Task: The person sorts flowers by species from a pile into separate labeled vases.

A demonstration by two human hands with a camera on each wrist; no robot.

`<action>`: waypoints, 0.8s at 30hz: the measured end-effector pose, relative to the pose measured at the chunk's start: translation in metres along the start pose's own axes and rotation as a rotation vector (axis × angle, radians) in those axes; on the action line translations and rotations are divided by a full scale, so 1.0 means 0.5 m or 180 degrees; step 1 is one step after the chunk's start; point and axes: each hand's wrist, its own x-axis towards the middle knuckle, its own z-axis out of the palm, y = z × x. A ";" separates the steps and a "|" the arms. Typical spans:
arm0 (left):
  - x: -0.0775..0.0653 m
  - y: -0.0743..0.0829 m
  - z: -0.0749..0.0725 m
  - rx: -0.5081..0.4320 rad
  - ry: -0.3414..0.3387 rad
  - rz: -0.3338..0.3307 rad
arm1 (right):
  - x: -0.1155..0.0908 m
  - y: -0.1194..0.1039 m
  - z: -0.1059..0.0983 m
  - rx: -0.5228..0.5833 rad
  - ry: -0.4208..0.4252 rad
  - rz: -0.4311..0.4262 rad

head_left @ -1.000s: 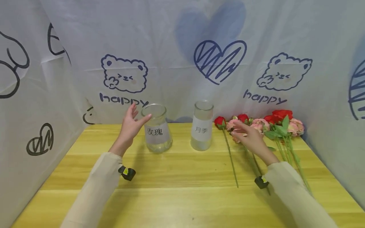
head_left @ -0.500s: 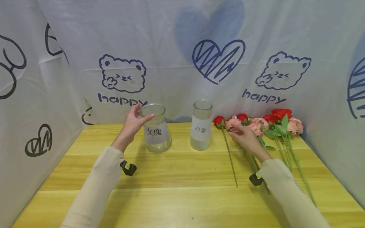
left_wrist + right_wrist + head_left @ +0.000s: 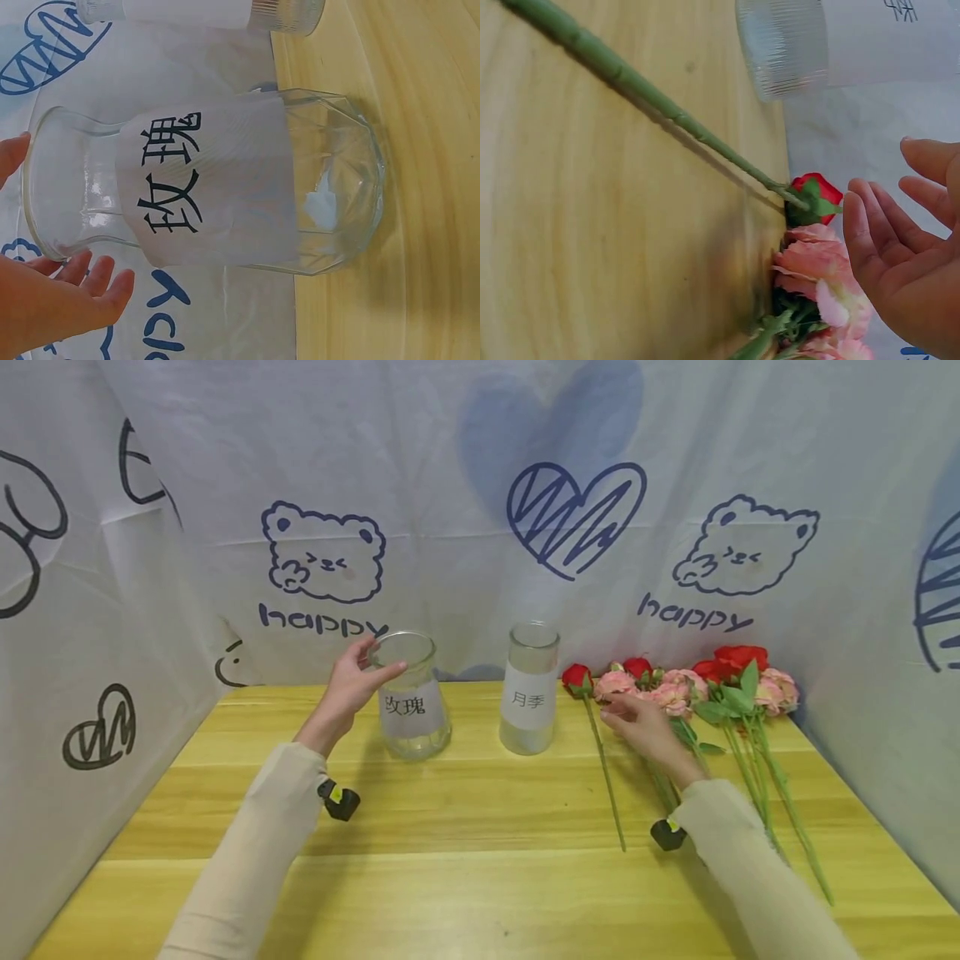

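Observation:
My left hand (image 3: 348,683) holds the rim of a wide-bottomed clear glass vase (image 3: 416,735), thumb toward the front and fingers at the far left side. In the left wrist view, the fingers (image 3: 96,279) lie against the neck of this upright vase, whose white label bears black characters. My right hand (image 3: 651,733) hovers over the flowers with loosely bent fingers and nothing in its grasp. Nearest it in the right wrist view are a single red rose (image 3: 821,196) with a long green stem and some pink flowers (image 3: 814,262), apart from the fingertips.
A narrower labelled glass vase (image 3: 528,739) stands between the hands. Farther right lie more red flowers (image 3: 738,662) and pink flowers (image 3: 776,692), their stems pointing toward the front of the wooden table (image 3: 450,893). A printed white cloth (image 3: 450,568) hangs behind the table.
My left hand has moved slightly right onto the vase's rim. My right hand has come lower and a little left over the flowers, its fingers drawing closer together. Vases and flowers stay put.

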 end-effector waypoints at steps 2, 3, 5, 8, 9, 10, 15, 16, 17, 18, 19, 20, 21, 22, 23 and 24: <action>0.000 -0.001 0.001 -0.0016 0.0011 -0.0002 | -0.001 0.006 0.003 -0.0056 -0.0002 0.0028; 0.001 -0.002 0.001 -0.0022 0.0016 0.0001 | -0.001 0.009 0.005 -0.0078 -0.0008 0.0043; 0.001 -0.003 0.002 -0.0037 0.0018 -0.0005 | -0.002 0.014 0.008 -0.0100 -0.0009 0.0059; 0.002 -0.005 0.002 -0.0061 0.0023 -0.0005 | -0.004 0.020 0.015 -0.0090 0.0006 0.0078; 0.002 -0.006 0.002 -0.0069 0.0025 -0.0002 | -0.004 0.022 0.017 -0.0089 0.0010 0.0071; 0.002 -0.006 0.002 -0.0076 0.0026 -0.0004 | -0.005 0.024 0.019 -0.0083 0.0019 0.0065; 0.003 -0.006 0.003 -0.0112 0.0026 -0.0001 | -0.008 0.038 0.027 -0.0083 0.0024 0.0005; 0.004 -0.007 0.003 -0.0119 0.0027 -0.0004 | -0.009 0.041 0.028 -0.0078 0.0021 0.0007; 0.004 -0.008 0.003 -0.0130 0.0028 -0.0004 | -0.009 0.044 0.029 -0.0069 0.0009 0.0007; 0.005 -0.008 0.004 -0.0141 0.0029 -0.0001 | -0.009 0.046 0.031 -0.0060 0.0008 0.0026; 0.005 -0.009 0.004 -0.0146 0.0031 -0.0003 | -0.009 0.049 0.032 -0.0053 0.0000 0.0041; 0.005 -0.009 0.004 -0.0154 0.0032 -0.0004 | -0.008 0.050 0.033 -0.0030 -0.0013 0.0073; 0.005 -0.010 0.004 -0.0168 0.0033 -0.0005 | -0.008 0.053 0.034 -0.0008 -0.0028 0.0107; 0.004 -0.010 0.004 -0.0180 0.0032 -0.0007 | -0.008 0.055 0.035 0.0014 -0.0043 0.0156; 0.004 -0.010 0.004 -0.0190 0.0030 -0.0006 | -0.007 0.056 0.036 0.0034 -0.0056 0.0189; 0.004 -0.010 0.004 -0.0197 0.0029 -0.0011 | -0.007 0.058 0.037 0.0051 -0.0064 0.0230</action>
